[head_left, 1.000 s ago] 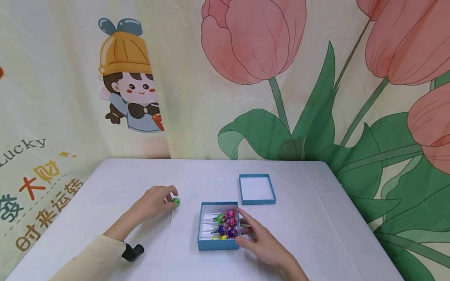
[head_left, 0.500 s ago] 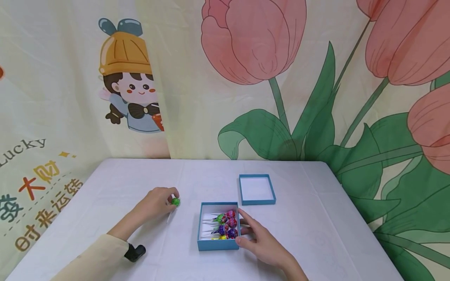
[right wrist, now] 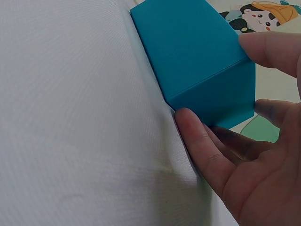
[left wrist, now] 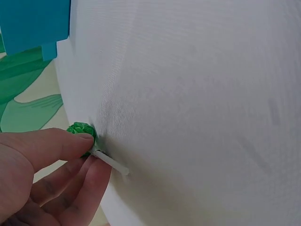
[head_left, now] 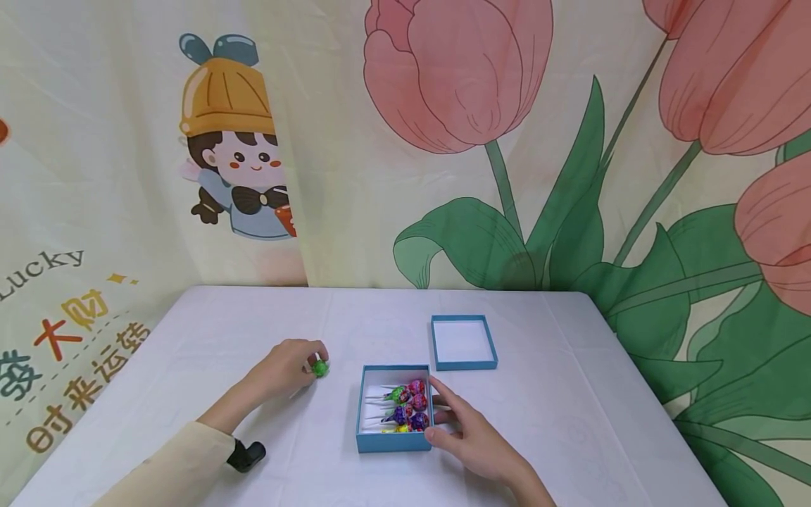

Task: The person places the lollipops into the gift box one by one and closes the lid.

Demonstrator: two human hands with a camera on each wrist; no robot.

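A green-wrapped lollipop [head_left: 320,368] is pinched between the thumb and fingers of my left hand [head_left: 288,366], just above the table. In the left wrist view its white stick [left wrist: 112,163] points away from the fingers. My right hand [head_left: 465,429] rests its spread fingers and thumb against the right side of an open blue box [head_left: 393,441]. Inside it lie several lollipops [head_left: 418,401], wrapped in green, red, purple and yellow, with sticks pointing left. The right wrist view shows the thumb at a box corner and a finger [right wrist: 190,123] low on its side.
A shallow blue lid [head_left: 464,366] with a white inside lies behind and to the right of the box. White cloth covers the table [head_left: 538,338]. Behind it hangs a curtain [head_left: 336,176] printed with tulips and a cartoon figure.
My left hand has shifted slightly right with the green lollipop. Its stick, visible hanging below the fingers before, is now hidden in the head view. My right hand and the box have stayed still.
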